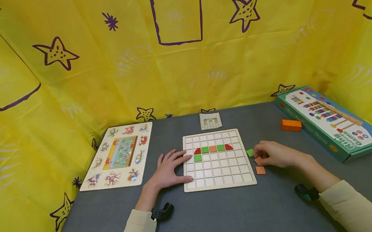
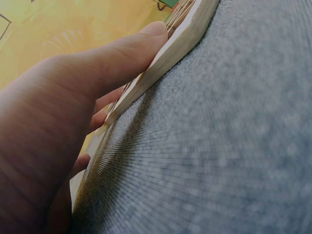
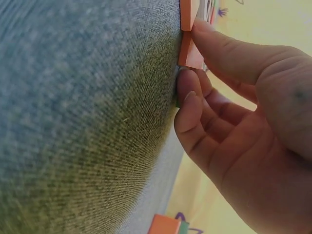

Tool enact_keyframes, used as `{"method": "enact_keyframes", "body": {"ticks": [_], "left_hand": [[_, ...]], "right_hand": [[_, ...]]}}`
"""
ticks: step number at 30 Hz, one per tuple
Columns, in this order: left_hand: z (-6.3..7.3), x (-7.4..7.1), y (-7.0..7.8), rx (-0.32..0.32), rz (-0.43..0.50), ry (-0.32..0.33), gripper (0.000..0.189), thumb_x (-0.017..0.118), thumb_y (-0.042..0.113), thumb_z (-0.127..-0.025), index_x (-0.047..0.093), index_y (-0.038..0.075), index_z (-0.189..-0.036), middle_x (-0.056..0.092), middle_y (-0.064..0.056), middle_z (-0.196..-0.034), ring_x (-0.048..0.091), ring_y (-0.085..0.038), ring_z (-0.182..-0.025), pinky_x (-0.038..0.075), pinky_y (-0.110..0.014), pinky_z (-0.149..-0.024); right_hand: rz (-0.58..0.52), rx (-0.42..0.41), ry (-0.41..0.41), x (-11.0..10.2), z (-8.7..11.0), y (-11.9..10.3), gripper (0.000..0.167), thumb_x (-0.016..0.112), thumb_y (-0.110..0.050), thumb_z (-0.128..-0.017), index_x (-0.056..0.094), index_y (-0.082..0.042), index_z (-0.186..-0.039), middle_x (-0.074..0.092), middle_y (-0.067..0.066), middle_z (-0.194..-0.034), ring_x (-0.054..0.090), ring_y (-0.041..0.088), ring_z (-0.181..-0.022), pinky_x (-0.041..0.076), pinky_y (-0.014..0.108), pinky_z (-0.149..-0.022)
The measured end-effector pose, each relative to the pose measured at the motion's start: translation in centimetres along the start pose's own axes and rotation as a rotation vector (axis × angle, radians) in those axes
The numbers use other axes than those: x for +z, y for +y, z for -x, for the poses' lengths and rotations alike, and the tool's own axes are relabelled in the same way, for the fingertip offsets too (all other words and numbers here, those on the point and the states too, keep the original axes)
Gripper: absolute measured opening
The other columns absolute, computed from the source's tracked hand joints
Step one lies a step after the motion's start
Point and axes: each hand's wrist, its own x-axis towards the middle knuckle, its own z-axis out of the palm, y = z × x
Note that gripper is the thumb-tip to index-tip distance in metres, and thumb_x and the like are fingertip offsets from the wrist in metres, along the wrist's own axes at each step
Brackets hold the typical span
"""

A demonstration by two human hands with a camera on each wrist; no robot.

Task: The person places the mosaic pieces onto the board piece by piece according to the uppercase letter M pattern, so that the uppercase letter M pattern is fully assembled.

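A white gridded board lies flat on the table. Its upper part carries a row of red quarter-round, green and orange tiles, with one green tile below the row's left end. My left hand rests on the board's left edge, fingers spread and thumb on the rim. Just right of the board, my right hand pinches an orange tile with curled fingers, low at the table surface. Another orange tile lies nearer me, and a green tile sits beyond the fingertips.
A small pattern card lies behind the board. On the left is a sea-animal picture board. To the right lie an orange block and a green game box. Yellow cloth hangs behind the table.
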Motion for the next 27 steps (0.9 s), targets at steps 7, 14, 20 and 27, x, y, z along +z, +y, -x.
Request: {"method": "enact_keyframes", "body": {"ticks": [7, 14, 20, 27], "left_hand": [[0.0, 0.1, -0.1, 0.001, -0.005, 0.002, 0.082, 0.075, 0.063, -0.080, 0.052, 0.028, -0.150, 0.038, 0.002, -0.159, 0.018, -0.033, -0.150, 0.001, -0.067, -0.114], [0.1, 0.0, -0.2, 0.003, -0.005, 0.005, 0.081, 0.075, 0.063, -0.080, 0.053, 0.027, -0.150, 0.039, 0.001, -0.159, 0.018, -0.034, -0.150, 0.001, -0.067, -0.113], [0.0, 0.0, -0.1, -0.002, -0.006, 0.000, 0.081, 0.075, 0.062, -0.081, 0.052, 0.027, -0.150, 0.038, 0.001, -0.159, 0.018, -0.034, -0.150, 0.001, -0.067, -0.113], [0.0, 0.0, 0.0, -0.007, -0.004, -0.007, 0.081, 0.075, 0.062, -0.081, 0.052, 0.027, -0.151, 0.038, 0.002, -0.159, 0.017, -0.033, -0.150, 0.001, -0.067, -0.114]], "right_hand": [[-0.032, 0.033, 0.012, -0.4, 0.2, 0.3, 0.015, 0.077, -0.015, -0.091, 0.063, -0.015, -0.091, 0.055, -0.007, -0.079, 0.051, 0.012, -0.072, 0.045, 0.028, -0.066], [-0.080, 0.063, 0.013, -1.0, -0.1, 0.1, 0.012, 0.076, -0.018, -0.093, 0.064, -0.013, -0.093, 0.061, -0.006, -0.081, 0.056, 0.014, -0.075, 0.049, 0.028, -0.070], [-0.082, 0.038, 0.040, -0.7, -1.3, -0.4, 0.011, 0.075, -0.019, -0.094, 0.065, -0.014, -0.095, 0.061, -0.007, -0.082, 0.057, 0.015, -0.078, 0.049, 0.029, -0.072], [-0.140, -0.019, 0.057, 0.2, -3.4, -1.7, 0.010, 0.074, -0.016, -0.095, 0.065, -0.011, -0.096, 0.063, -0.005, -0.084, 0.058, 0.015, -0.077, 0.049, 0.029, -0.071]]}}
